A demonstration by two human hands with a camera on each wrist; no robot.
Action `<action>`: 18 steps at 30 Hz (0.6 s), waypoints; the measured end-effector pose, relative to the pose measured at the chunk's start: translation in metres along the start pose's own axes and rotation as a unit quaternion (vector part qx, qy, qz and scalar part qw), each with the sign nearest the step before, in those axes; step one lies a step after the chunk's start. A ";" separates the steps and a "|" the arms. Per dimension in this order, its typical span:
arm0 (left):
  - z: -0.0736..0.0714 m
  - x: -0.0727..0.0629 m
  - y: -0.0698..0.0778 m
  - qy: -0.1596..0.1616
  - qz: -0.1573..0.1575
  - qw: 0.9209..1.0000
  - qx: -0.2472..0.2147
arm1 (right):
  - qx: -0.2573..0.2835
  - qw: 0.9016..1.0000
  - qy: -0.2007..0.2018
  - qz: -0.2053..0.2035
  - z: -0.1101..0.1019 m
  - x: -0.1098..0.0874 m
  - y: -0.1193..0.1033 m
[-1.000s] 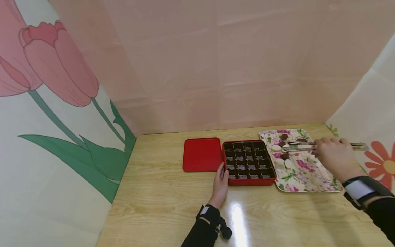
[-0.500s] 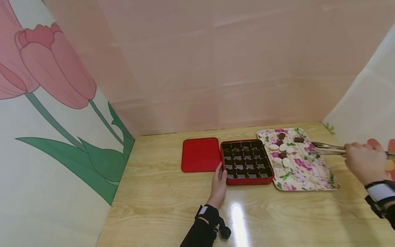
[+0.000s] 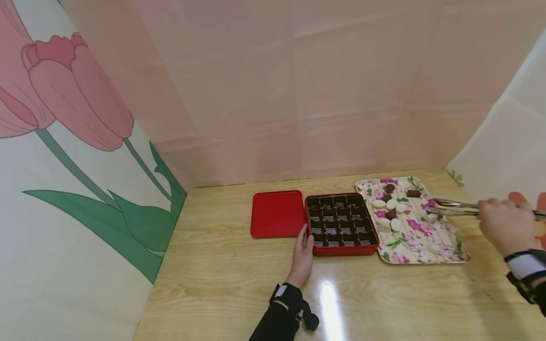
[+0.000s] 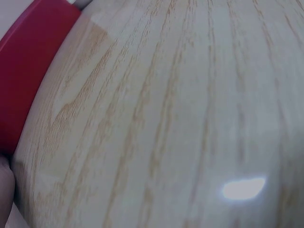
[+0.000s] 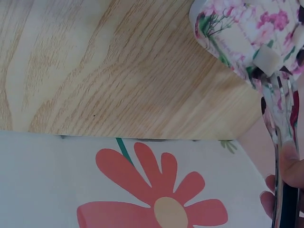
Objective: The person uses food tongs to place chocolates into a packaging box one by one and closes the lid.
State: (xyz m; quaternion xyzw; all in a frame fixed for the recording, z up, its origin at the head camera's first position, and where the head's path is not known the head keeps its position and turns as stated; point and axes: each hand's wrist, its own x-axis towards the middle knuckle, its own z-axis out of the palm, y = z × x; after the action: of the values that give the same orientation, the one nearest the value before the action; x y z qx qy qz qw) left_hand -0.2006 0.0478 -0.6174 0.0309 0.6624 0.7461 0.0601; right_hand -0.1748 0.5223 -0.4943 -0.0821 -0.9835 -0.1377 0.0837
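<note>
My right hand [image 3: 505, 225] grips a pair of metal tongs [image 3: 458, 209] reaching in over the right edge of a floral tray [image 3: 409, 248]. A pale, square-looking chocolate [image 5: 267, 60] sits right at the tongs' tips in the right wrist view. Several dark chocolates [image 3: 413, 193] and white ones [image 3: 395, 224] lie on the tray, mostly toward its left side. My left hand [image 3: 303, 258] rests against the left side and front corner of a red box [image 3: 346, 252], its fingers fairly straight. Inside the box is a dark insert [image 3: 342, 220] divided into small compartments.
A red lid [image 3: 278, 214] lies flat just left of the box. All of this stands on a wood-grain table [image 3: 213, 265]. Behind the table hangs a pink backdrop [image 3: 298, 118], with flower-printed sheets at both sides.
My right hand has drawn the tongs rightward, from above the chocolates on the left to the tray's right edge, then stayed nearly still. The left hand keeps its place on the box.
</note>
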 end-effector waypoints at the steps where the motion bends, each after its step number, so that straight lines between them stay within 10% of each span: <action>1: 0.000 0.000 0.000 0.001 0.001 1.000 -0.001 | -0.002 1.000 0.004 -0.008 0.000 0.000 -0.002; 18: 0.001 -0.003 0.006 -0.001 -0.010 1.000 0.013 | 0.027 0.999 0.006 -0.020 -0.004 0.005 -0.019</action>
State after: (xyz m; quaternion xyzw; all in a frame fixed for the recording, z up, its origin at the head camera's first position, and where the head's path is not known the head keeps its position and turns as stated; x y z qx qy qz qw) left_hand -0.1980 0.0475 -0.6111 0.0259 0.6723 0.7367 0.0678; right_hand -0.1823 0.5037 -0.4943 -0.0591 -0.9878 -0.1128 0.0895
